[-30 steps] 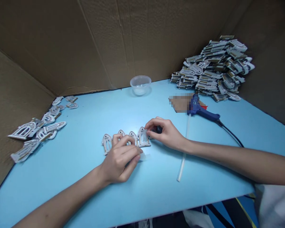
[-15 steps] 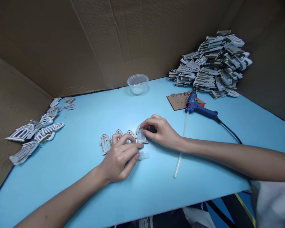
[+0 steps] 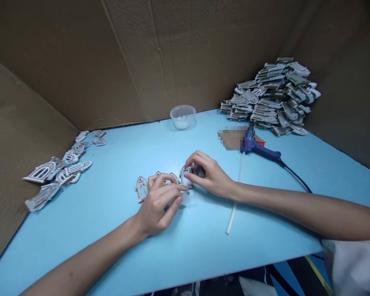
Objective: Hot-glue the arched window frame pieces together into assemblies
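Note:
Several small arched window pieces, white with brown edges, stand in a row on the table. The leftmost arched window piece (image 3: 141, 189) shows in full; those beside it are partly covered by my left hand (image 3: 162, 205). That hand rests with its fingers bent and apart, its index fingertip near the foot of the rightmost arched window piece (image 3: 186, 181). My right hand (image 3: 208, 170) has thumb and index finger closed on this rightmost piece. Something dark shows under the right palm; I cannot make it out. A faint clear plastic strip (image 3: 189, 199) lies beside my left thumb.
A blue glue gun (image 3: 259, 149) with a long glue stick (image 3: 233, 216) lies at right, its cord running off right. Behind it rises a large pile of window pieces (image 3: 271, 98). More loose pieces (image 3: 58, 170) lie at left. A clear bowl (image 3: 183, 117) stands by the cardboard wall (image 3: 135, 61).
The view has shifted slightly. My right thumb and index finger stay at the rightmost piece; the translucent film seen over it before no longer shows clearly. My left hand has barely moved.

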{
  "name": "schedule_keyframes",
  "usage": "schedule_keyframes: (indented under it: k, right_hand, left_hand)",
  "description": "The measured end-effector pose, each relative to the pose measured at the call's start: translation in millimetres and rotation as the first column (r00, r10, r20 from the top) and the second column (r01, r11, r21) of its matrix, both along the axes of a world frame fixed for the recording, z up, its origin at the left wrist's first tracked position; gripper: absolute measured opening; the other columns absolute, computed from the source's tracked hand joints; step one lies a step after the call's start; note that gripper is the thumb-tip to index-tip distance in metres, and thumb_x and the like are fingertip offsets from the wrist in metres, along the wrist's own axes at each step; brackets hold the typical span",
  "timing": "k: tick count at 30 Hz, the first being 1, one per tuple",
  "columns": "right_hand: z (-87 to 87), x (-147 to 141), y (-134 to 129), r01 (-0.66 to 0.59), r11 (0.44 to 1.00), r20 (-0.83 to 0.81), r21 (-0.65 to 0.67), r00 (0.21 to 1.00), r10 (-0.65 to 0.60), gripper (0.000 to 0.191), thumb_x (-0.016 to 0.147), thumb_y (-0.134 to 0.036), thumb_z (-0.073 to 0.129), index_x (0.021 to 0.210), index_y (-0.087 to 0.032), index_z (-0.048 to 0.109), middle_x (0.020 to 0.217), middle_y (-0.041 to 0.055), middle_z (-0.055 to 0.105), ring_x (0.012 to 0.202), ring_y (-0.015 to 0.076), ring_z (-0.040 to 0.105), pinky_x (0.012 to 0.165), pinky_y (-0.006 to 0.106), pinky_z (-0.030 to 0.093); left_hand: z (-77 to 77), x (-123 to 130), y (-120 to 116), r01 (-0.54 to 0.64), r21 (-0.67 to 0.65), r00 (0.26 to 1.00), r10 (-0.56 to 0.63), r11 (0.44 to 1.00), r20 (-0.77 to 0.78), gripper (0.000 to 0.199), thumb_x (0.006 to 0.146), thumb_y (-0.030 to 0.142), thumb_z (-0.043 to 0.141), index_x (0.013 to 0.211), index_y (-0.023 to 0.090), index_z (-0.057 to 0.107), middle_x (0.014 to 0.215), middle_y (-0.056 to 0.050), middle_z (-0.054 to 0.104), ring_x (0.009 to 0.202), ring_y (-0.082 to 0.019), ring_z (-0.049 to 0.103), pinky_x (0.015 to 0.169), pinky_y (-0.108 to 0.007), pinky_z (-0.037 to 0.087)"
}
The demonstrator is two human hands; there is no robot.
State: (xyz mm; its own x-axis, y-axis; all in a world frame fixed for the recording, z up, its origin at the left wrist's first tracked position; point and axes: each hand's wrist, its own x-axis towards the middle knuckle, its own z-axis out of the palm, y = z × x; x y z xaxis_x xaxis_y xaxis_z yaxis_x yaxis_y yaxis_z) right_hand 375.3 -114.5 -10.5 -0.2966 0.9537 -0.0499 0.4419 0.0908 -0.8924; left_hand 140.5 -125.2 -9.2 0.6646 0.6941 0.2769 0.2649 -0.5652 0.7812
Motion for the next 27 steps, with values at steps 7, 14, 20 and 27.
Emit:
schedule_keyframes:
  k: [7, 14, 20, 27]
  right_hand:
    - [18.2, -0.2, -3.2, -0.246, 0.965, -0.217, 0.085, 0.941, 0.259, 0.014, 0.099, -0.022, 0.065, 0.110, -0.017, 0.071, 0.090, 0.0044, 0.068, 0.077, 0.0135, 0.059, 0.070, 0.029, 0.047]
    - [33.6, 5.8, 17.3, -0.087, 0.990, -0.088, -0.111, 0.993, 0.078, 0.017, 0.094, -0.023, 0.062, 0.101, -0.018, 0.076, 0.090, 0.0058, 0.071, 0.081, 0.0166, 0.061, 0.076, 0.033, 0.046]
    - [7.3, -22.9, 26.6, -0.023, 0.944, -0.204, -0.329, 0.978, -0.048, 0.017, 0.086, -0.028, 0.068, 0.097, -0.016, 0.065, 0.080, 0.0020, 0.062, 0.069, 0.0143, 0.054, 0.064, 0.029, 0.042]
    - [-3.0, -25.3, 16.5, -0.411, 0.911, 0.439, 0.019, 0.822, 0.362, 0.040, 0.096, -0.004, 0.041, 0.122, -0.017, 0.069, 0.102, 0.0114, 0.061, 0.094, 0.0239, 0.048, 0.083, 0.040, 0.035]
  left_hand:
    - [0.3, 0.8, 2.1, -0.204, -0.121, 0.978, 0.206, 0.971, 0.005, 0.024, 0.105, 0.021, 0.046, 0.088, 0.017, 0.062, 0.085, -0.001, 0.069, 0.094, -0.021, 0.054, 0.082, -0.039, 0.032]
    - [-6.3, -2.5, 1.7, -0.258, -0.241, 0.960, 0.276, 0.936, 0.047, 0.030, 0.105, 0.023, 0.045, 0.082, 0.016, 0.062, 0.080, -0.002, 0.063, 0.082, -0.017, 0.056, 0.080, -0.035, 0.037]
    - [0.8, 2.8, -16.1, 0.171, -0.319, 0.972, -0.106, 0.932, 0.211, 0.025, 0.103, 0.025, 0.044, 0.080, 0.017, 0.050, 0.069, 0.001, 0.051, 0.065, -0.013, 0.047, 0.064, -0.028, 0.036]
    - [2.1, 6.6, -27.5, 0.279, -0.202, 0.956, -0.291, 0.939, -0.033, 0.023, 0.098, 0.026, 0.044, 0.076, 0.019, 0.043, 0.068, -0.001, 0.052, 0.065, -0.017, 0.041, 0.064, -0.032, 0.031]
